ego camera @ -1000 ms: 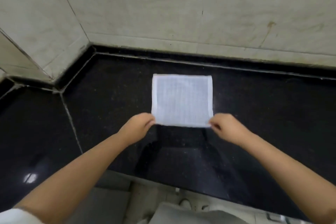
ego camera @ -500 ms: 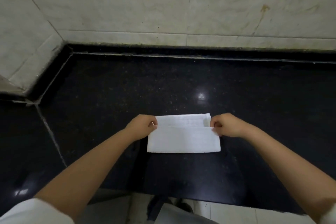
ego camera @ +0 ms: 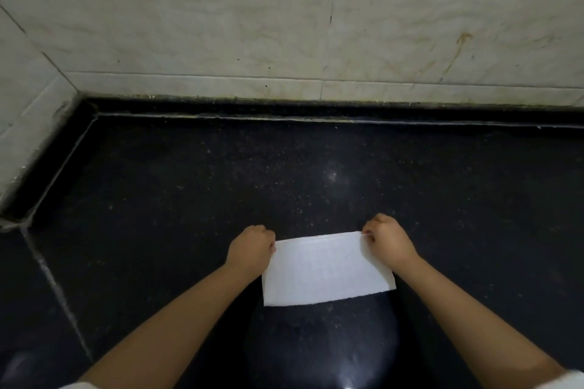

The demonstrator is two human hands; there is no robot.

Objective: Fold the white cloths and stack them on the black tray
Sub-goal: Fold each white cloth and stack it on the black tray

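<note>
In the head view, a white cloth lies folded into a wide rectangle on the black speckled bench, close to its near edge and well away from the pale tiled wall behind. The left hand sits at the cloth's far left corner with its fingers curled and pinching that corner; the right hand does the same at the far right corner, its fingers curled tight on the edge. The cloth spans the gap between the two hands, its near edge lying free on the bench. A second ago the cloth lay as an open square farther back, held by its near corners; half a second ago the fold was partly made, a strip of the lower layer showing beyond the top one. Now the far edges lie nearly flush.
</note>
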